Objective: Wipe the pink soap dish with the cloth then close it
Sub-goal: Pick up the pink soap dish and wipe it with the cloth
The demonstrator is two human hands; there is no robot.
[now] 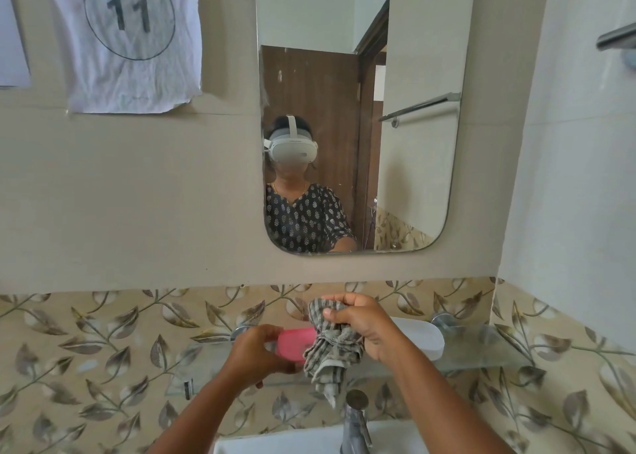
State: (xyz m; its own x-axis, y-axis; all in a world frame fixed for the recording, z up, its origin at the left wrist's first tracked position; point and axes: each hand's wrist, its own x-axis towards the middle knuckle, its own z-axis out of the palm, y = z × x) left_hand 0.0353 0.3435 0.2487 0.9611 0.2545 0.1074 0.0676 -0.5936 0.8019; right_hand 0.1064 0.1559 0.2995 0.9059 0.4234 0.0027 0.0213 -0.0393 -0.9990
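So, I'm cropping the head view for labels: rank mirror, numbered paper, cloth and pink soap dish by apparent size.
1. mirror
2. numbered paper
3. cloth
4. pink soap dish, partly hidden by the cloth and left hand, so unsure.

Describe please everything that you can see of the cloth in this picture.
The cloth is a grey and off-white checked rag, soft and crumpled. The right hand grips its upper part in a bunch, above the glass shelf. The rest hangs in loose folds, and one corner dangles just above the tap. Its left edge lies against the pink soap dish, which the left hand holds. Whether it is wet, I cannot tell.
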